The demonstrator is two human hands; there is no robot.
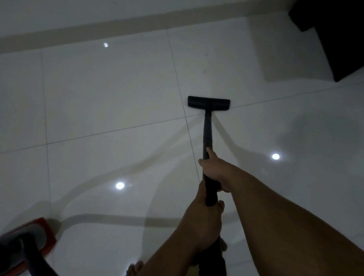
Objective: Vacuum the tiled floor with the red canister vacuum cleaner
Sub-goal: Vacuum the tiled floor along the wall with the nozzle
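Both your hands grip the wand (207, 131): right hand (216, 172) ahead, left hand (205, 221) behind it. Keep the head (208, 103) flat on the floor (104, 98) and stroke evenly; the canister (11, 249) sits well behind the head, to its left.

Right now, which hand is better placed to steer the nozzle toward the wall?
The right hand: it grips the wand further down, nearer the nozzle. The left hand holds the upper end, mostly steadying it.
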